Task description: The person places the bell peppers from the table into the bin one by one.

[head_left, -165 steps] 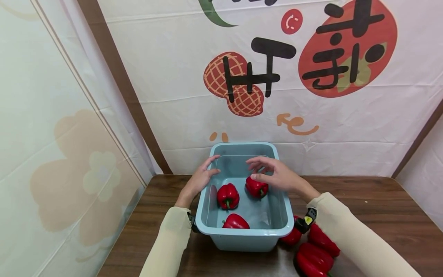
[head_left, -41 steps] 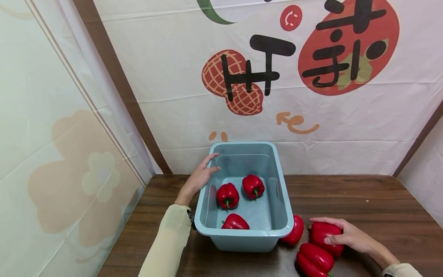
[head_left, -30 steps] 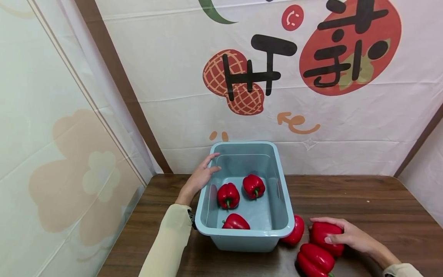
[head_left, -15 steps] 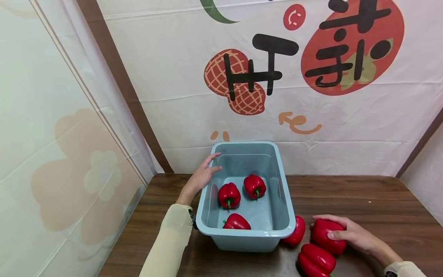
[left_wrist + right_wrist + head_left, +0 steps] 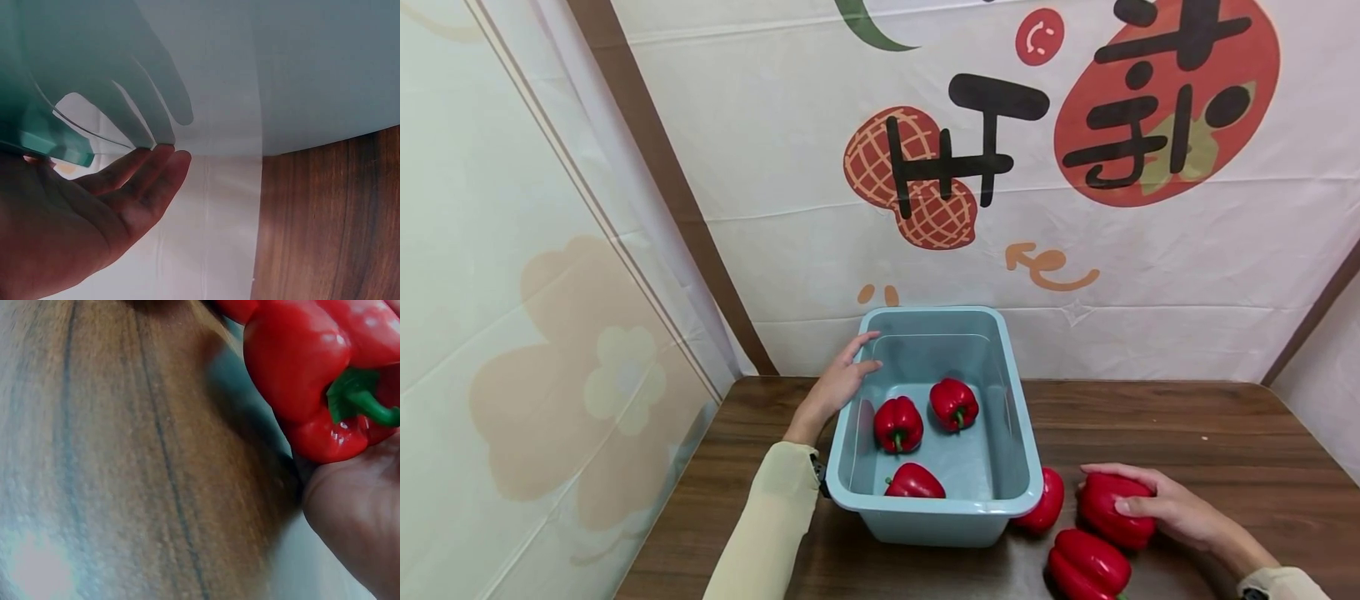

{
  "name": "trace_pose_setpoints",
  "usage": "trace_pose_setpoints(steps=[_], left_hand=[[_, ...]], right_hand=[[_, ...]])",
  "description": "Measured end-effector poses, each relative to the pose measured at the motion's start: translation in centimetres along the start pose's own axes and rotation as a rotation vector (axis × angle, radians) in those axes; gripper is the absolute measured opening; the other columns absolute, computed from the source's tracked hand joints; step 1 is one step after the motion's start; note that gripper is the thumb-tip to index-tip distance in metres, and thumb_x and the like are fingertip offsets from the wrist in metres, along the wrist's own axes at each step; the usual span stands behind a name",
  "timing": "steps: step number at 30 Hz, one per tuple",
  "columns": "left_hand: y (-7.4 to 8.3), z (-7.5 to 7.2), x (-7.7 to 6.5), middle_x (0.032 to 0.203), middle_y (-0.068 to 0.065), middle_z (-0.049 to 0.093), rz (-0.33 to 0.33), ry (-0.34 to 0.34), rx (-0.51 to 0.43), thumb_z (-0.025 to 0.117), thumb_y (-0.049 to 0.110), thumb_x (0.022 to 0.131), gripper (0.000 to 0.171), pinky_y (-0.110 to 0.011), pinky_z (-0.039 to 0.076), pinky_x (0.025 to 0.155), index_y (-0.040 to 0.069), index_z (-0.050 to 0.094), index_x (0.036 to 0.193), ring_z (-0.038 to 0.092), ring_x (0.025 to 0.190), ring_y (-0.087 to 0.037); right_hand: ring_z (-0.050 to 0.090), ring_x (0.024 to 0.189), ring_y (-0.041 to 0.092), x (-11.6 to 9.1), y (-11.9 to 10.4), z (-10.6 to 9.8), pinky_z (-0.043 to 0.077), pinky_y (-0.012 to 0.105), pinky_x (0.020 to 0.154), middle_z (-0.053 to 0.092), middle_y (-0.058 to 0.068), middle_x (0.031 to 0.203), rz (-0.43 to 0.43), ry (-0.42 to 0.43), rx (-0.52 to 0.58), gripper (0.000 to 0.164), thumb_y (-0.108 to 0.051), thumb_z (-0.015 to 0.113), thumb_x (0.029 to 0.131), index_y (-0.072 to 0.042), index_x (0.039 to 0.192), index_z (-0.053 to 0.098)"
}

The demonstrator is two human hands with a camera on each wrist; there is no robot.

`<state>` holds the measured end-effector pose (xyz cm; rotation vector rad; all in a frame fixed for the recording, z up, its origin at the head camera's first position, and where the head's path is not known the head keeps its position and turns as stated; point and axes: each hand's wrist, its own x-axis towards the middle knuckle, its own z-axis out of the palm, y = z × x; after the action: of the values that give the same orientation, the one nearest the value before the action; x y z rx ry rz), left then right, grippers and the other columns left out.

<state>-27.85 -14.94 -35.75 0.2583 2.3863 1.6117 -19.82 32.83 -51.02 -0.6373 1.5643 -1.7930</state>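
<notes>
A light blue plastic basin [image 5: 951, 529] stands on the table with three red bell peppers inside: one at left [image 5: 898, 423], one at right [image 5: 953, 404], and one at the near wall [image 5: 914, 481], partly hidden by the rim. My left hand [image 5: 835, 387] holds the basin's left rim, thumb over the edge; in the left wrist view its fingers [image 5: 147, 187] lie against the outer wall. Right of the basin, my right hand [image 5: 1183, 510] grips a red bell pepper [image 5: 1103, 504] between thumb and fingers. Its green stem [image 5: 369, 406] faces the right wrist camera.
Another bell pepper [image 5: 1087, 567] lies just in front of the gripped one. One more pepper [image 5: 1048, 503] sits against the basin's near right corner, partly hidden by it. A printed cloth wall [image 5: 790, 250] rises behind the brown wooden table [image 5: 1150, 425].
My right hand has left the basin's inside, where a pepper now lies uncovered, and has taken hold of a pepper on the table, which has since shifted slightly. My left hand keeps its place.
</notes>
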Motion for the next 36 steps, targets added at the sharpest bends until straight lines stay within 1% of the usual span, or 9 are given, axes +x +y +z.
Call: trace_pose_setpoints(steps=[6, 12, 17, 22, 24, 27, 31, 36], left_hand=[[-0.1, -0.1, 0.0, 0.161, -0.02, 0.022, -0.004, -0.003, -0.009, 0.047, 0.021, 0.102, 0.058, -0.068, 0.037, 0.103, 0.018, 0.027, 0.156, 0.04, 0.135, -0.046], [-0.1, 0.0, 0.1, 0.16, -0.02, 0.024, -0.006, -0.002, -0.009, 0.047, 0.021, 0.101, 0.059, -0.068, 0.037, 0.102, 0.018, 0.027, 0.156, 0.04, 0.136, -0.046], [0.0, 0.0, 0.0, 0.16, -0.021, 0.024, -0.01, 0.0, -0.007, 0.047, 0.021, 0.101, 0.059, -0.068, 0.037, 0.102, 0.018, 0.027, 0.156, 0.04, 0.135, -0.046], [0.1, 0.1, -0.1, 0.16, -0.02, 0.024, -0.012, 0.004, 0.0, 0.047, 0.021, 0.101, 0.059, -0.068, 0.038, 0.101, 0.018, 0.026, 0.156, 0.039, 0.136, -0.047], [0.1, 0.0, 0.0, 0.16, -0.02, 0.024, -0.012, 0.004, 0.004, 0.046, 0.02, 0.102, 0.058, -0.068, 0.038, 0.101, 0.017, 0.026, 0.157, 0.039, 0.136, -0.047], [0.1, 0.0, 0.0, 0.16, -0.021, 0.024, -0.01, 0.004, 0.007, 0.046, 0.02, 0.102, 0.058, -0.067, 0.038, 0.101, 0.017, 0.027, 0.157, 0.04, 0.136, -0.047], [0.0, 0.0, 0.0, 0.16, -0.021, 0.024, -0.009, 0.003, 0.005, 0.046, 0.02, 0.102, 0.058, -0.068, 0.038, 0.102, 0.016, 0.026, 0.157, 0.039, 0.136, -0.047], [0.1, 0.0, 0.0, 0.16, -0.02, 0.023, -0.009, 0.004, 0.009, 0.045, 0.019, 0.102, 0.057, -0.068, 0.037, 0.102, 0.016, 0.027, 0.156, 0.038, 0.137, -0.047]], right_hand=[[0.057, 0.123, 0.02, 0.0, -0.3, -0.3, 0.052, 0.042, 0.098, 0.055, 0.004, 0.14, -0.024, 0.004, -0.033, 0.051, -0.006, 0.036, 0.1, -0.011, 0.151, 0.036], [0.056, 0.123, 0.019, 0.0, -0.3, -0.5, 0.052, 0.041, 0.097, 0.054, 0.007, 0.141, -0.061, 0.011, -0.066, 0.052, -0.003, 0.036, 0.099, -0.005, 0.151, 0.032], [0.056, 0.124, 0.019, 0.1, -0.2, -0.6, 0.053, 0.041, 0.096, 0.054, 0.008, 0.141, -0.084, 0.012, -0.085, 0.052, -0.001, 0.035, 0.099, -0.003, 0.151, 0.031], [0.056, 0.124, 0.018, 0.1, -0.2, -0.5, 0.052, 0.037, 0.097, 0.054, 0.012, 0.141, -0.135, 0.01, -0.102, 0.051, 0.004, 0.032, 0.099, 0.007, 0.15, 0.025], [0.056, 0.124, 0.017, 0.1, -0.3, -0.5, 0.052, 0.035, 0.097, 0.054, 0.013, 0.141, -0.155, 0.013, -0.118, 0.051, 0.006, 0.031, 0.099, 0.01, 0.149, 0.024], [0.057, 0.124, 0.015, 0.1, -0.6, -0.6, 0.052, 0.034, 0.096, 0.055, 0.013, 0.141, -0.15, 0.029, -0.146, 0.05, 0.006, 0.033, 0.099, 0.009, 0.149, 0.025], [0.057, 0.122, 0.014, 0.0, -1.1, -0.6, 0.053, 0.035, 0.094, 0.056, 0.011, 0.14, -0.123, 0.059, -0.191, 0.05, 0.003, 0.036, 0.1, 0.006, 0.149, 0.028], [0.058, 0.121, 0.015, 0.2, -1.3, -0.5, 0.054, 0.036, 0.093, 0.057, 0.012, 0.139, -0.129, 0.059, -0.21, 0.051, 0.003, 0.037, 0.099, 0.004, 0.149, 0.031]])
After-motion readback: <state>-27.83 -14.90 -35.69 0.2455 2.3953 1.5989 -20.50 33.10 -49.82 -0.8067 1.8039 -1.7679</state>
